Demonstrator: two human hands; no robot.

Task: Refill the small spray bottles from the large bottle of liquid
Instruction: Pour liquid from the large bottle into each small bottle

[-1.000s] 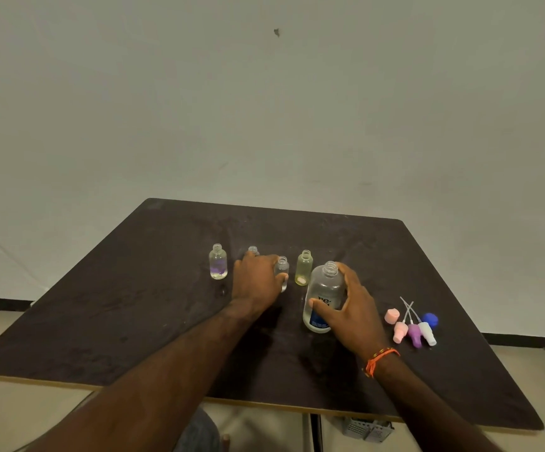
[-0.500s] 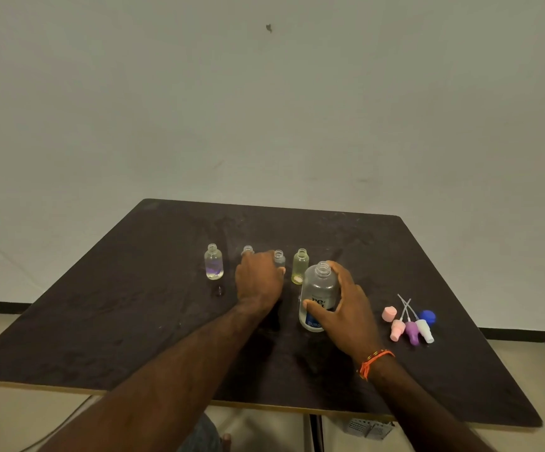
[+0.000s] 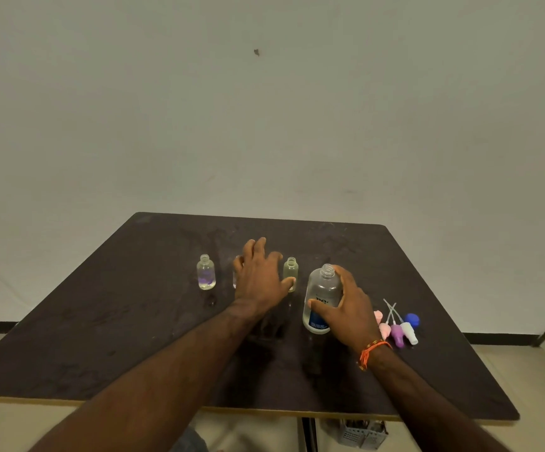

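So we're looking down at a dark table [image 3: 108, 321] that fills the lower half of the frame, with a plain wall behind it. Our right hand [image 3: 349, 313] is wrapped around the large bottle [image 3: 321, 298], which stands upright and uncapped just right of center, thumb across its blue label and fingers curled round the far side. Our left hand [image 3: 259, 275] is spread out with fingers relaxed, hovering over the row of small bottles in the middle; it isn't clearly gripping anything, though the thumb tip sits right by the yellowish small bottle [image 3: 290, 272]. We can see 3 small bottles: that yellowish one between the 2 hands, a clear one with a purple tint at the bottom [image 3: 206, 274] off to the left, and 1 mostly hidden behind the left hand [image 3: 236, 272], only a sliver showing. All look uncapped. To the right of the large bottle, near the table's right edge, lies a little cluster of spray tops [image 3: 396, 331] in pink, purple and white, plus a blue cap [image 3: 412, 319]. There's an orange thread band [image 3: 370, 350] on the right wrist.
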